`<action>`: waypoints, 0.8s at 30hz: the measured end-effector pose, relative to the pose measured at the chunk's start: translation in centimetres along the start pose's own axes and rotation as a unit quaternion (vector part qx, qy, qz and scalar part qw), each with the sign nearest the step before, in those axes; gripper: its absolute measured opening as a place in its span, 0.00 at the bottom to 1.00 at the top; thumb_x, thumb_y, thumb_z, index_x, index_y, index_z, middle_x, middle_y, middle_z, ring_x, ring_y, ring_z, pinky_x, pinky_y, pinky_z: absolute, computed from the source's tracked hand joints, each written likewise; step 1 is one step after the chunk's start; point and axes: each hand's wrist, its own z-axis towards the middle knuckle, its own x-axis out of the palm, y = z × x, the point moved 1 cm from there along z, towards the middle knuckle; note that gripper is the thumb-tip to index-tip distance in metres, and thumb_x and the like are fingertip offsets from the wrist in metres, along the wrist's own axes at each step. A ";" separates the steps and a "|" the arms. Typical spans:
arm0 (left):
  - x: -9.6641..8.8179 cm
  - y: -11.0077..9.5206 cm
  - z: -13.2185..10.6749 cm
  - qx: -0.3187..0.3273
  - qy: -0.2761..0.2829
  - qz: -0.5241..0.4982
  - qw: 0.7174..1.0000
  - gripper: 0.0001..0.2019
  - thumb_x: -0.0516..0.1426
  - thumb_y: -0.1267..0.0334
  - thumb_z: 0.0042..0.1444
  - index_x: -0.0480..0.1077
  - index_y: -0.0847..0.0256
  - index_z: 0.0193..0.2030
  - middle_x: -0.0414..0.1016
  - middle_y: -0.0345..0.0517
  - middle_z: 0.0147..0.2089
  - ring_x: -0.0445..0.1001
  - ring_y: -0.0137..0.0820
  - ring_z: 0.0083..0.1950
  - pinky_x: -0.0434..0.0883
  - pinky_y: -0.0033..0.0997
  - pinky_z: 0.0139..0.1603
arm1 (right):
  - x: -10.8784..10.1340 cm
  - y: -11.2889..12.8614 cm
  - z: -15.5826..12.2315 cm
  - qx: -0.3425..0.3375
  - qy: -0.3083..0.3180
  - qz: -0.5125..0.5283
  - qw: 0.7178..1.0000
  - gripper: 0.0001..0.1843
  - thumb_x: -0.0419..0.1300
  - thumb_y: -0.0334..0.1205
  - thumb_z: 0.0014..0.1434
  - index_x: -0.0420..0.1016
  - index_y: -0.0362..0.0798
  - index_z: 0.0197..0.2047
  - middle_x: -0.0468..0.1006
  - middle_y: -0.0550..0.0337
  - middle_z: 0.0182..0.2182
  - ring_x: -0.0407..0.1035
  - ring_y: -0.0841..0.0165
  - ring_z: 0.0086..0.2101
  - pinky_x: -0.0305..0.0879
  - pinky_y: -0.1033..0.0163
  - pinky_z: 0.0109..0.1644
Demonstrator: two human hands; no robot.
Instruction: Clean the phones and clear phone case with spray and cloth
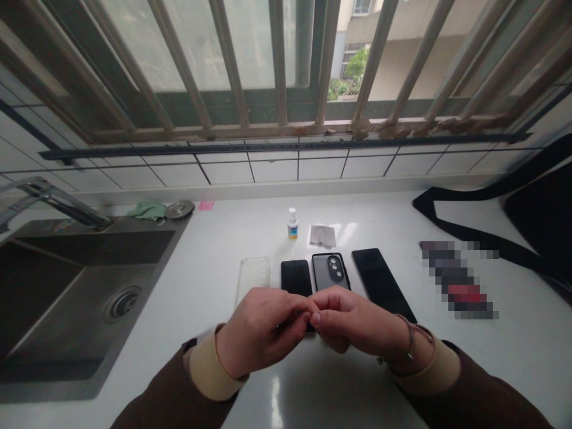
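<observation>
My left hand [268, 322] and my right hand [353, 322] meet at the fingertips above the counter's front part. Both are closed in a pinch, thumbs against fingers; anything between them is hidden or too small to make out. Beneath them lies a black phone [295, 274], its lower part partly covered by my fingers. A clear phone case [254, 274] is to its left, and a dark-rimmed phone case with a camera cutout [322, 271] to its right. Farther right rests a larger black phone [382, 283], lying at a slant near my right wrist.
Behind the phones stand a small white spray bottle [292, 225] and a grey folded cloth [322, 236]. A steel sink [102, 351] with a faucet [67, 205] is at left, near a green rag [148, 210] and drain lid [179, 209]. A black strap [473, 229] and a blurred-out item [460, 280] lie at right.
</observation>
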 end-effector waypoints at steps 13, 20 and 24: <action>0.0 0.6 -0.4 -0.005 0.046 0.061 0.997 0.05 0.58 0.71 0.66 0.74 0.57 0.42 0.78 0.37 0.29 0.74 0.28 0.27 0.66 0.30 0.29 | -0.1 0.3 0.2 -0.029 -0.007 -0.124 0.992 0.17 0.67 0.50 0.68 0.72 0.47 0.36 0.64 0.69 0.25 0.55 0.76 0.25 0.52 0.69 0.27; -0.9 1.7 -0.4 -0.062 0.014 0.122 0.990 0.05 0.57 0.71 0.65 0.74 0.58 0.40 0.72 0.34 0.26 0.68 0.26 0.25 0.63 0.28 0.28 | 0.0 1.0 0.3 -0.082 -0.074 -0.262 0.959 0.07 0.59 0.28 0.61 0.77 0.47 0.36 0.74 0.66 0.28 0.63 0.73 0.29 0.58 0.66 0.34; -1.3 2.3 -0.6 -0.106 -0.016 0.160 0.981 0.05 0.57 0.69 0.66 0.74 0.58 0.40 0.66 0.32 0.23 0.66 0.25 0.23 0.62 0.27 0.27 | -0.1 1.9 0.1 -0.102 -0.163 -0.330 0.924 0.06 0.60 0.30 0.63 0.78 0.48 0.39 0.71 0.68 0.25 0.61 0.72 0.26 0.55 0.66 0.31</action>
